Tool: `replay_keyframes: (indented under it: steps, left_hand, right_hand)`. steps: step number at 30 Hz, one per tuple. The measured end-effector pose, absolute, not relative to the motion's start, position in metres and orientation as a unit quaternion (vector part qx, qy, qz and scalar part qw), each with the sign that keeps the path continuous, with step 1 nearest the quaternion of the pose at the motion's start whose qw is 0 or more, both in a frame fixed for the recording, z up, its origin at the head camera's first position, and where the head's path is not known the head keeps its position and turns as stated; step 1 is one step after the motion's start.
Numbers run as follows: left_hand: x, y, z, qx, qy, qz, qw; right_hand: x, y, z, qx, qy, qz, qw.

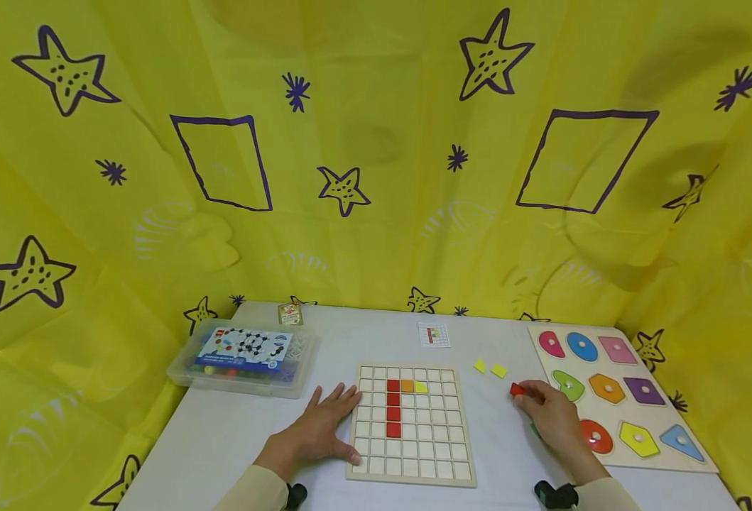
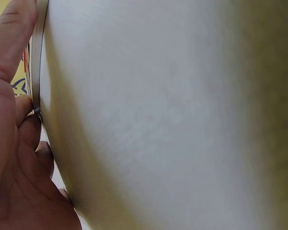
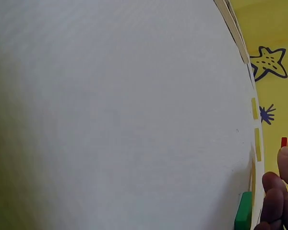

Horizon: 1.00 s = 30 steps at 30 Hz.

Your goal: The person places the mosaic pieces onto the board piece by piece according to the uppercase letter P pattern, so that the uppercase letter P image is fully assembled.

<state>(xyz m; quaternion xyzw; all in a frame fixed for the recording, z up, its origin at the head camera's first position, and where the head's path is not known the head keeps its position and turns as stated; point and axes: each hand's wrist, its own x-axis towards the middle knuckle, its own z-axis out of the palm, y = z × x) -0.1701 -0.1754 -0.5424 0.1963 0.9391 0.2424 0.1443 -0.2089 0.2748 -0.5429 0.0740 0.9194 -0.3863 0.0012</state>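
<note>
A wooden grid board (image 1: 417, 485) lies flat on the table, with a column of red tiles (image 1: 393, 414), an orange tile (image 1: 407, 386) and a yellow piece (image 1: 421, 387) set in its cells. My left hand (image 1: 324, 426) rests at the board's left edge, fingers spread and thumb on the near left frame. To the right of the board, my right hand (image 1: 549, 415) pinches a small red tile (image 1: 517, 389) between thumb and fingertips. In the right wrist view that red tile (image 3: 284, 142) shows edge-on above the thumb. A green piece (image 3: 243, 211) lies below this hand.
Two loose yellow pieces (image 1: 498, 370) lie right of the board. Behind it is a small printed pattern card (image 1: 434, 335). A shape puzzle board (image 1: 669, 454) occupies the right side, a clear plastic box (image 1: 299, 383) the left. A small card (image 1: 290, 314) lies near the yellow curtain (image 1: 376, 241).
</note>
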Motion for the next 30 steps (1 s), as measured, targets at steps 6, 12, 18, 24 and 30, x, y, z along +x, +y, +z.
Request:
replay_keyframes:
  steps: [6, 12, 18, 24, 30]
  left_hand:
    - [-0.169, -0.175, -0.542, 0.195, 0.939, 0.244, 0.144]
    - [-0.169, -0.175, -0.541, 0.193, 0.938, 0.25, 0.145]
    - [-0.168, -0.175, -0.54, 0.191, 0.938, 0.248, 0.147]
    - [-0.169, -0.173, -0.538, 0.186, 0.939, 0.249, 0.149]
    - [-0.169, -0.172, -0.535, 0.184, 0.938, 0.253, 0.152]
  right_hand:
    - [-0.21, 0.268, -0.541, 0.095, 0.895, -0.435, -0.024]
    - [-0.212, 0.258, -0.539, 0.089, 0.875, -0.473, -0.049]
    - [-0.218, 0.248, -0.54, 0.091, 0.852, -0.511, -0.063]
    - [-0.218, 0.231, -0.538, 0.081, 0.829, -0.547, -0.091]
    - [-0.216, 0.216, -0.54, 0.073, 0.82, -0.559, -0.095]
